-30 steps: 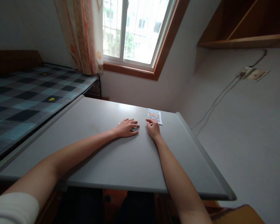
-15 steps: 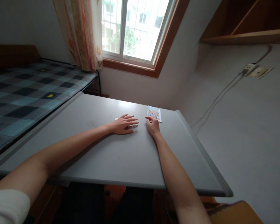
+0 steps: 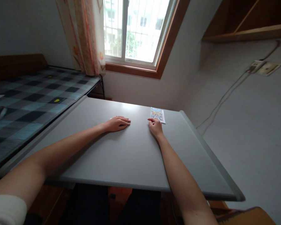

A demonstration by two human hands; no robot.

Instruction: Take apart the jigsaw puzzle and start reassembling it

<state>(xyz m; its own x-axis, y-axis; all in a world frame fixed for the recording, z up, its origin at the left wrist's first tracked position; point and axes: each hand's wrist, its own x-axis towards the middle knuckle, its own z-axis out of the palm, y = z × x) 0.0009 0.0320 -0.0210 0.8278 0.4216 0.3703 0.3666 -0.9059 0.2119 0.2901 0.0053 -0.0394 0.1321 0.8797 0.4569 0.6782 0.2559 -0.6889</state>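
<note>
My left hand (image 3: 118, 122) lies flat on the grey table (image 3: 121, 156), palm down and open, fingers stretched toward the right. A small pale bit shows at its far edge; anything else under the palm is hidden. My right hand (image 3: 155, 126) rests on the table a hand's width to the right, with its fingers curled in. Its fingertips are at the near left corner of a small colourful picture card (image 3: 158, 114), which lies flat near the table's far edge. I cannot see whether the curled fingers hold anything.
A bed with a checked blue and black cover (image 3: 25, 103) stands along the table's left side. A window (image 3: 135, 31) and curtain (image 3: 84, 37) are behind, a wall with a socket and cable (image 3: 259, 67) on the right, and a wooden shelf (image 3: 245, 25) above.
My left hand has slid left across the table, away from my right hand. The small dark pieces seen under its fingers earlier no longer show. My right hand has stayed by the card.
</note>
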